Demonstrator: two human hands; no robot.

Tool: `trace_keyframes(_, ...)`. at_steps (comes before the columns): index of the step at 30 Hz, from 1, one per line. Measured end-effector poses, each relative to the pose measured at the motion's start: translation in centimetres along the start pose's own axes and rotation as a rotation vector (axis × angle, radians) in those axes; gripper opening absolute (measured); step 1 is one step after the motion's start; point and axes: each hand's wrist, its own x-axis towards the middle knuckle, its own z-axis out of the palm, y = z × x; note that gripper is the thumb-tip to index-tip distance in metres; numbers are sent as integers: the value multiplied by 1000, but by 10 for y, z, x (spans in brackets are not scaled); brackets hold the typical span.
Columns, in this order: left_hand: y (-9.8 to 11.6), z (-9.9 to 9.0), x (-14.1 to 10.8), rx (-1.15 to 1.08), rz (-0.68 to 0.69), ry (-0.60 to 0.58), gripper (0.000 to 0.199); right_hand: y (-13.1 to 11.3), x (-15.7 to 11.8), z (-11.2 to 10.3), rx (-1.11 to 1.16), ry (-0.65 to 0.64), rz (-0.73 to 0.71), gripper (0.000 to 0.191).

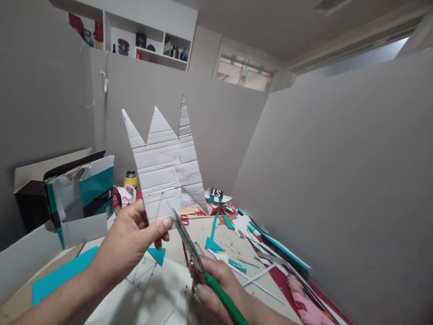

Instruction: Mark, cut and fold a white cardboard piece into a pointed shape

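A white ribbed cardboard piece (158,158) with three pointed tips at its top is held up in front of me. My left hand (135,234) pinches its lower edge, thumb in front. Pencil lines forming a narrow triangle show on its lower part. My right hand (223,284) grips green-handled scissors (192,248), whose blades point up and left, with the tip at the cardboard's lower right edge. Below, a sheet with drawn lines (149,289) lies on the table, a small teal triangle (158,256) near its top.
Open boxes (96,187) stand at the left beside a flat teal piece (64,275). A yellow jar (130,179) is at the back. Teal and white scraps (243,225) are heaped along the right, with a pink item (304,298) near the front. Grey partitions (338,158) enclose the table.
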Motion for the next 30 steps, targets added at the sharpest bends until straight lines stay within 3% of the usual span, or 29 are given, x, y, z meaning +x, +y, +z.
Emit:
trace_keyframes(16,2,1,1,-76,-11,-18,13,7,-2,4,131,29,-7,28)
trace_keyframes(21,6,-2,2,-132,-79,1,17,8,-4,5,175,19,-7,29)
trace_keyframes(25,10,-4,2,-157,-30,58,26,10,-5,6,157,4,23,31)
trace_keyframes(30,15,-5,0,-84,1,24,27,2,-3,3,108,-27,41,36)
